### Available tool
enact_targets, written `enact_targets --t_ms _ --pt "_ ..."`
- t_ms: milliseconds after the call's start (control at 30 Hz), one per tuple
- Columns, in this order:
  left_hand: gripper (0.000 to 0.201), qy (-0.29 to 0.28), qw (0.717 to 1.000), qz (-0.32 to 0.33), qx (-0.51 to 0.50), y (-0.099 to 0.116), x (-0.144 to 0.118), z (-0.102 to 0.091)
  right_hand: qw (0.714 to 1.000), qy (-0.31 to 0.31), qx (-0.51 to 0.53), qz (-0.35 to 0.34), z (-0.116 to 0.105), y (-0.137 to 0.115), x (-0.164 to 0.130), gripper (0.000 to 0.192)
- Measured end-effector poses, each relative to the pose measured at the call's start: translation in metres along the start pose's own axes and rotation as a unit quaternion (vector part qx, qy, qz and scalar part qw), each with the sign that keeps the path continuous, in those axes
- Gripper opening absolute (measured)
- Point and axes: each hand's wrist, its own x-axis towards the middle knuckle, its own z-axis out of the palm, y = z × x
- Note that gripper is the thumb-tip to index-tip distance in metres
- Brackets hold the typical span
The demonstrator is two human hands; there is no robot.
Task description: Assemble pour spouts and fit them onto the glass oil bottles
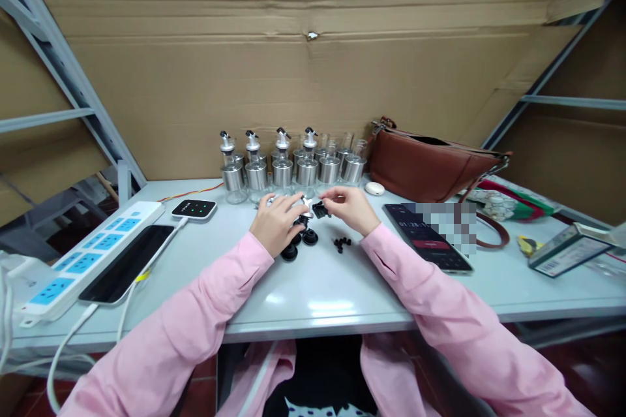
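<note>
My left hand (278, 222) is curled over the parts in the middle of the table, thumb and fingers around a silver pourer piece (308, 205) that they partly cover. Black round stoppers (310, 237) lie under and beside its thumb. Across from it, my right hand (351, 205) pinches at a small black part, largely hidden by the fingertips, over a little pile of black pieces (320, 210). Several tiny black caps (342, 245) lie nearer to me. Behind both hands stand glass bottles with steel sleeves (282, 173); some carry silver pourers with black flaps (282, 138).
To the right are a brown leather bag (435, 166), a white earbud case (375, 188), a phone showing a timer (415, 234) and a small box (570, 250). On the left lie a power strip (92, 254), a dark phone (127, 263) and a small black-topped device (194, 209) with cables.
</note>
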Motion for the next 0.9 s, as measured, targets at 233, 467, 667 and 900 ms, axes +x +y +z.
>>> enact_targets --t_ms 233,467,667,900 --pt "0.024 0.001 1.000 0.018 0.003 0.000 -0.001 0.002 0.932 0.008 0.344 0.117 -0.002 -0.011 -0.002 0.036" --pt "0.023 0.021 0.999 0.047 0.011 -0.002 -0.001 0.003 0.915 -0.046 0.368 0.160 0.003 -0.010 -0.005 0.035" --pt "0.021 0.031 0.998 0.059 0.015 -0.002 -0.001 0.005 0.899 -0.058 0.392 0.189 0.003 -0.012 -0.006 0.033" --pt "0.020 0.051 0.996 0.066 0.029 -0.003 -0.002 0.005 0.875 -0.110 0.418 0.219 0.003 -0.010 -0.005 0.024"
